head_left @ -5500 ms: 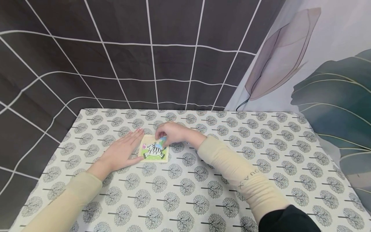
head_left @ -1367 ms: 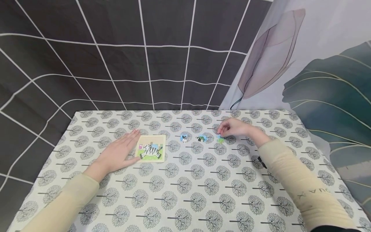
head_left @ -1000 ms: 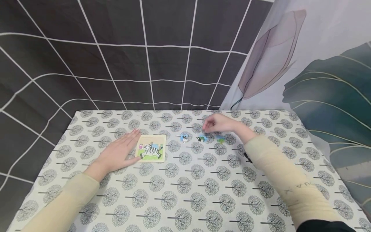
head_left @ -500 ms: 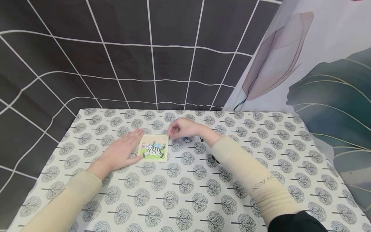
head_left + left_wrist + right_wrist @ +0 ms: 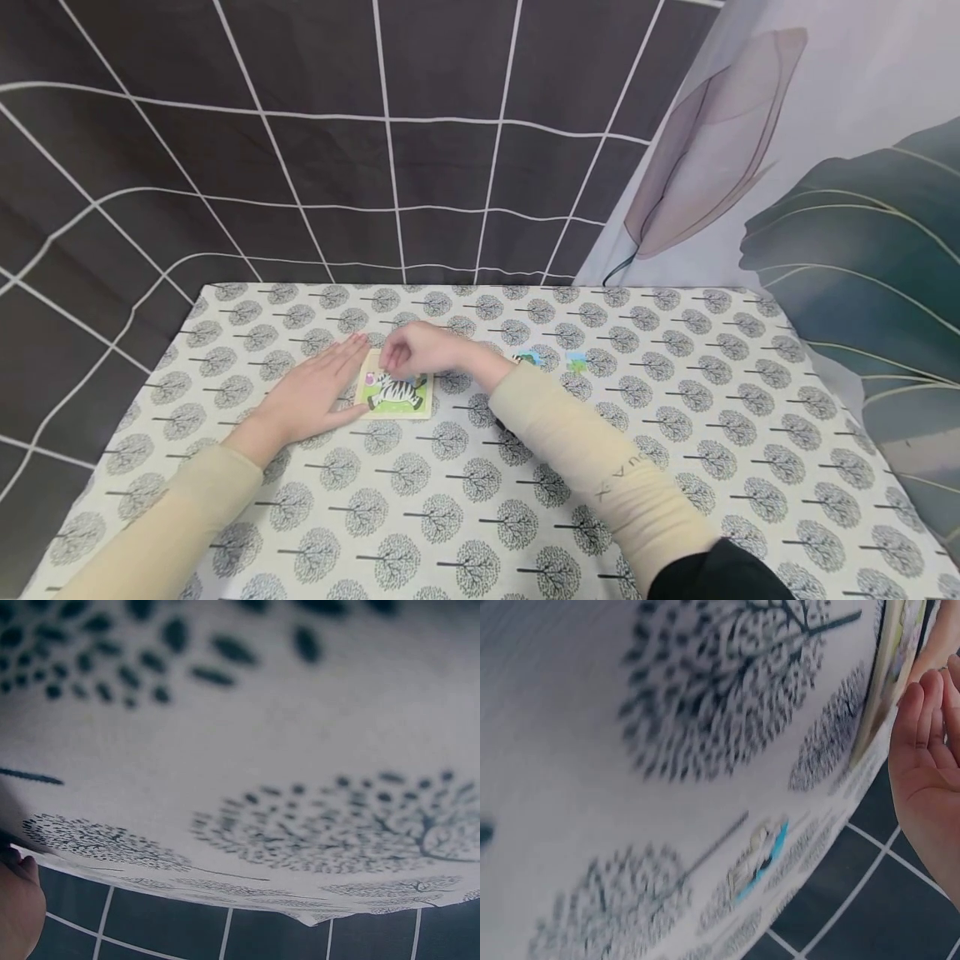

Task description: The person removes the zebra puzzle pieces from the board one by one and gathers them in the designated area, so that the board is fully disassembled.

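A square wooden zebra jigsaw puzzle (image 5: 395, 407) lies on the patterned cloth, pieces in its tray. My left hand (image 5: 311, 400) is flat along its left side, fingers straight and thumb at the near left corner. Over the puzzle's upper half is my right hand (image 5: 420, 348), fingers bent and fingertips right at the picture beside the zebra's head. I cannot tell whether thumb and finger pinch a piece. Only the right hand's curved fingers (image 5: 930, 720) show beside the puzzle's edge in the right wrist view. In the left wrist view, a bit of hand (image 5: 19, 907) shows low left.
To the right lie a blue-green jigsaw piece with black and white (image 5: 528, 357) and a blue-green jigsaw piece (image 5: 576, 362). A blue-edged piece (image 5: 759, 861) rests on the cloth in the right wrist view. A dark checked curtain (image 5: 442, 167) hangs behind.
My right hand first lifted a blue piece from the puzzle, later left the rightmost loose piece and moved left over the puzzle. Three loose pieces came to lie in a row. The left hand stayed.
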Demonstrator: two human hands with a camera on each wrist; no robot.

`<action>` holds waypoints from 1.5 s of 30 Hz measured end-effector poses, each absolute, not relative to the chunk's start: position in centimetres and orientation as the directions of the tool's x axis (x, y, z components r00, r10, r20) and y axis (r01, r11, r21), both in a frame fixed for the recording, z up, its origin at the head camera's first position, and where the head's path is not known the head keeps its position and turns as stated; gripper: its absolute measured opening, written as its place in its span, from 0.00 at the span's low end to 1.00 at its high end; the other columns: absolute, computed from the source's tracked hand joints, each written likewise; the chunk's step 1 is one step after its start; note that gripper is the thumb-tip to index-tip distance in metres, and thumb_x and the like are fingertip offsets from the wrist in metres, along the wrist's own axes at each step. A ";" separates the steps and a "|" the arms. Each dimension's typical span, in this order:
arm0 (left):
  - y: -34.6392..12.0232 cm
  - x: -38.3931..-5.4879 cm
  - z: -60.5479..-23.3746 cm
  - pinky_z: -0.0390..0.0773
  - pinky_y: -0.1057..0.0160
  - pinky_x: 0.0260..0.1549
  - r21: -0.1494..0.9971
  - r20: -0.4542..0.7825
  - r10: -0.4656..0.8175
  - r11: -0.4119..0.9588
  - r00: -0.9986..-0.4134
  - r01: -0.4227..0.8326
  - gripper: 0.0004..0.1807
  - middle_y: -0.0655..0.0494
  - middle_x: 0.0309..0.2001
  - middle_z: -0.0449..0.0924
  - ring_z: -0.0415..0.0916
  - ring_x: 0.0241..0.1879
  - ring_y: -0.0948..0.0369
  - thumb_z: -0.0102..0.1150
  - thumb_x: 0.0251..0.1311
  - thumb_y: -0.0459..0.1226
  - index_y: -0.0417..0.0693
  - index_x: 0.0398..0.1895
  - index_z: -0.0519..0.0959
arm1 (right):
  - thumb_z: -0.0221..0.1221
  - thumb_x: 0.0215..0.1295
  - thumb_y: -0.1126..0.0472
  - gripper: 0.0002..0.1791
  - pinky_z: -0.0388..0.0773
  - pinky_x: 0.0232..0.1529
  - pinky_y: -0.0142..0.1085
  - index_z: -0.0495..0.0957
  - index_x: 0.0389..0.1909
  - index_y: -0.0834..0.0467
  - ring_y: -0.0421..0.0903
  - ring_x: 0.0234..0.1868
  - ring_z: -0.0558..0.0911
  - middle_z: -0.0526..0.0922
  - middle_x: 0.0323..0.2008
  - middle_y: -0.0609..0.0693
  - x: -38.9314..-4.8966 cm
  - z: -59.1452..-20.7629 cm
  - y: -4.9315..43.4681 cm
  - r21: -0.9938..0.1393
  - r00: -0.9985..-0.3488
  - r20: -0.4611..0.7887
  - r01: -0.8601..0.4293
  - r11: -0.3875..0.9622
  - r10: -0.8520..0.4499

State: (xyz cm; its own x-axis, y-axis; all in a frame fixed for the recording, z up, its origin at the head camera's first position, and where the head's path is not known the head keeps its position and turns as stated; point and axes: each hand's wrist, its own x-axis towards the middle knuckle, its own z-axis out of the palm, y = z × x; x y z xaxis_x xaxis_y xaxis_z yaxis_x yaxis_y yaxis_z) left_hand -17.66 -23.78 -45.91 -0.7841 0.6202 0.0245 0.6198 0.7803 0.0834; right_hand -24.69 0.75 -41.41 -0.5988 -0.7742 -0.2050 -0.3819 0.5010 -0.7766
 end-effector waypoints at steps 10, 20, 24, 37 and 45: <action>-23.8 -17.7 -45.9 0.58 0.45 0.84 0.078 0.030 0.625 0.777 -0.780 0.625 0.51 0.38 0.85 0.51 0.52 0.84 0.41 0.53 0.74 0.60 0.31 0.83 0.53 | 0.71 0.64 0.70 0.13 0.84 0.44 0.21 0.85 0.48 0.65 0.42 0.41 0.86 0.89 0.44 0.59 -24.9 -42.7 -0.6 -0.757 -0.633 -0.172 -0.405 0.513 -0.755; -23.8 -17.7 -45.9 0.58 0.45 0.84 0.072 0.037 0.632 0.771 -0.774 0.633 0.51 0.38 0.85 0.51 0.52 0.84 0.42 0.54 0.73 0.60 0.32 0.83 0.54 | 0.75 0.61 0.67 0.17 0.79 0.44 0.19 0.86 0.51 0.63 0.40 0.40 0.84 0.90 0.44 0.54 -24.4 -42.4 -1.8 -0.636 -0.617 -0.160 -0.533 0.558 -0.770; -23.7 -17.6 -45.9 0.57 0.46 0.84 0.075 0.034 0.630 0.773 -0.776 0.630 0.51 0.39 0.85 0.51 0.52 0.84 0.42 0.55 0.72 0.60 0.33 0.83 0.54 | 0.76 0.60 0.65 0.19 0.78 0.46 0.19 0.86 0.52 0.61 0.39 0.41 0.83 0.90 0.44 0.52 -24.1 -42.3 -2.0 -0.592 -0.620 -0.168 -0.558 0.582 -0.766; -23.8 -17.6 -45.9 0.58 0.45 0.84 0.079 0.038 0.626 0.775 -0.779 0.627 0.51 0.39 0.85 0.51 0.52 0.84 0.42 0.54 0.72 0.60 0.33 0.83 0.55 | 0.74 0.62 0.64 0.18 0.79 0.48 0.22 0.86 0.52 0.60 0.40 0.44 0.83 0.90 0.45 0.51 -23.7 -42.1 -2.1 -0.569 -0.629 -0.192 -0.554 0.608 -0.753; -23.8 -17.7 -46.0 0.59 0.45 0.83 0.073 0.043 0.629 0.773 -0.776 0.630 0.51 0.39 0.85 0.51 0.53 0.84 0.42 0.55 0.72 0.61 0.33 0.83 0.55 | 0.73 0.63 0.67 0.17 0.78 0.47 0.21 0.86 0.52 0.61 0.41 0.43 0.83 0.89 0.45 0.53 -23.7 -42.2 -2.1 -0.583 -0.633 -0.183 -0.546 0.601 -0.753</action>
